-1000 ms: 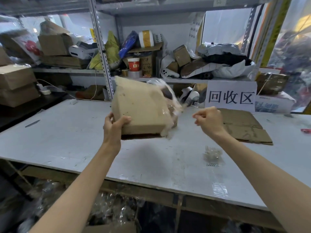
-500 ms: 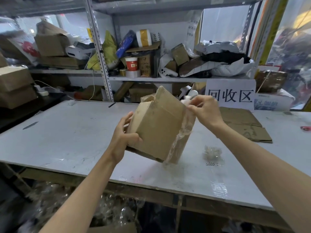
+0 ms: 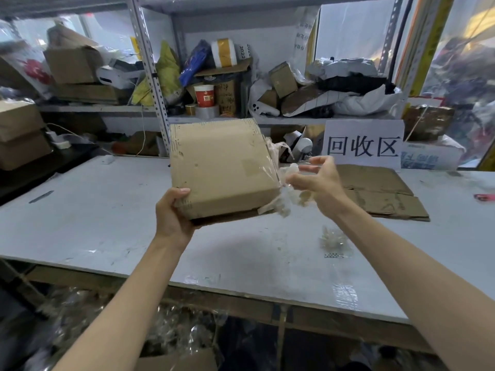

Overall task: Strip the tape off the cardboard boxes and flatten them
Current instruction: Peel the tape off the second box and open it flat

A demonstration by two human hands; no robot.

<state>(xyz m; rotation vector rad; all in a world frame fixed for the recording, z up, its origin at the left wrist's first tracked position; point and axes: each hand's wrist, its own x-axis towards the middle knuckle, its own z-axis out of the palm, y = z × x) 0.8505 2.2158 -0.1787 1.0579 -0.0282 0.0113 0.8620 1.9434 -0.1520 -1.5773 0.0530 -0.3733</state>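
Cardboard box (image 3: 222,170) is up off the white table (image 3: 107,215), and it has swung round since half a second ago: back then it stood tipped on edge, now its broad face lies nearly flat toward the camera, above the table's middle. Left hand (image 3: 171,218) grips the near-left corner, thumb curled over the top face, fingers underneath. Right hand (image 3: 318,183) has come off the top corner where it was and sits just beside the box's right edge, fingers curled round a crumpled strand of clear tape (image 3: 288,175) that trails from that edge and hangs in shreds below it; more film clings across the right side of the face. Writing now: the white sign (image 3: 364,145) propped at the back of the table reads 回收区 in black, and a label (image 3: 242,52) up on the shelf (image 3: 281,119) shows 2022. The red paper cup (image 3: 205,96) carries a mark too small to read, and the blue print on the white carton (image 3: 428,156) by the sign's right end is unreadable. Count it up: one box in hand, one pile of flattened cardboard (image 3: 380,194) lying to its right, one wad of stripped tape (image 3: 333,239) on the table near the right forearm, one dark pen-like stick (image 3: 41,196) at far left, one pink object (image 3: 484,196) at far right, three tape rolls (image 3: 206,112) on the shelf.
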